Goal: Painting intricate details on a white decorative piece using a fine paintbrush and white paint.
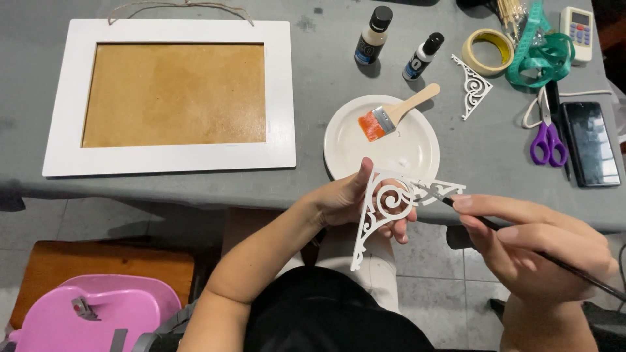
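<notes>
Holding white scrollwork bracket above lap, left hand pinching its edge, right hand clenched on thin brush; looks light, thin, probably brittle, best gripped along straight edges

- The flat scrollwork bracket, just below the round plate, is white, cut through in spirals and curls.
- The round plate is glossy cream-white.
- The flat wooden-handled brush lying on the plate has orange bristles.
- The rectangular wooden frame, left of the plate, is white around a mottled ochre-brown panel.
- The scissors, right of the plate, have purple handles.
- The measuring tape, up right of the plate, is teal.
- The tablecloth under the plate is grey.
</notes>
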